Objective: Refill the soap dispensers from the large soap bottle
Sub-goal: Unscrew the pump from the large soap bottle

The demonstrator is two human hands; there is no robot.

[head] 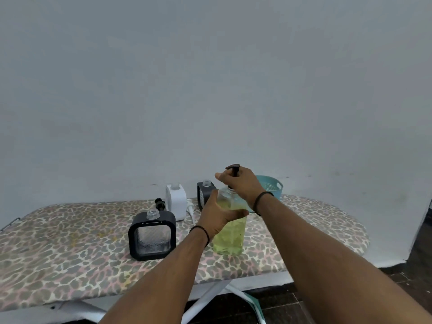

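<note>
The large clear soap bottle (230, 237), holding yellow-green liquid, stands upright on the leopard-print board (70, 242). My left hand (217, 216) wraps around its upper body. My right hand (240, 183) is closed on the black pump head (233, 168) at the bottle's neck. An uncapped black square dispenser (152, 235) with a clear window stands to the left of the bottle. Behind stand an uncapped white dispenser (176, 202) and another black dispenser (205, 192), partly hidden by my left hand.
A loose black pump (160, 204) lies behind the front dispenser, and a white pump (190, 209) lies beside the white one. A teal perforated basket (271, 187) sits at the back right against the wall. The board's edge drops to dark floor at right.
</note>
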